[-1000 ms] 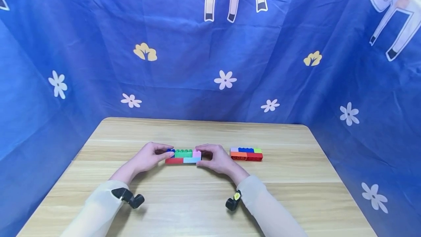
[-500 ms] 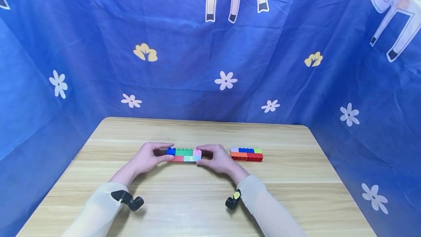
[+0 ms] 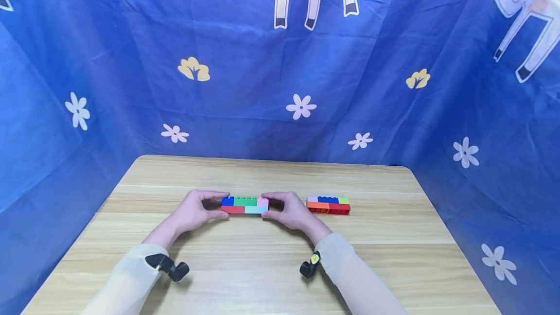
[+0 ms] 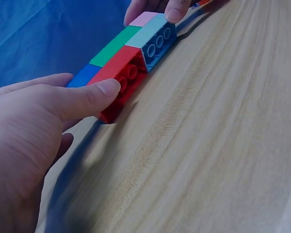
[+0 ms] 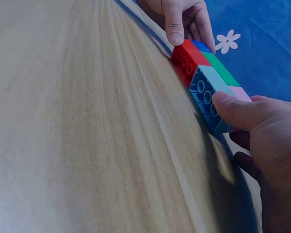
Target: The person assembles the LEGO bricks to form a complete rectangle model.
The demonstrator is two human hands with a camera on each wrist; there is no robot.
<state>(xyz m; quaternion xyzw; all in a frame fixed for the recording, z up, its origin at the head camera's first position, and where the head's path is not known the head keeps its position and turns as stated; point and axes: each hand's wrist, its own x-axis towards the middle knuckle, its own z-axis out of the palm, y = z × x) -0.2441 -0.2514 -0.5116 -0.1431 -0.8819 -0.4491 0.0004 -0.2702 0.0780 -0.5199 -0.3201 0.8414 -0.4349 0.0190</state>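
Between my two hands lies a row of joined toy building bricks: a blue brick (image 3: 227, 201), a green brick (image 3: 245, 202) and a pink brick (image 3: 262, 202) behind a red brick (image 4: 120, 68) and a light blue brick (image 5: 211, 83). The hollow undersides of the red and light blue bricks face the front edge. My left hand (image 3: 192, 213) pinches the left end, its thumb on the red brick's underside. At the other end my right hand (image 3: 288, 212) grips with the thumb on the light blue brick. The fingertips behind the bricks are partly hidden.
Right of my right hand, a second joined brick row (image 3: 328, 206) lies on the wooden table (image 3: 245, 266), in lilac, blue, lime, orange and red. A blue printed curtain (image 3: 245, 72) encloses the table's back and sides.
My left thumb has slid from the blue brick down to the red brick's edge, uncovering the blue one. The row's left end has straightened slightly; my right hand has barely moved.
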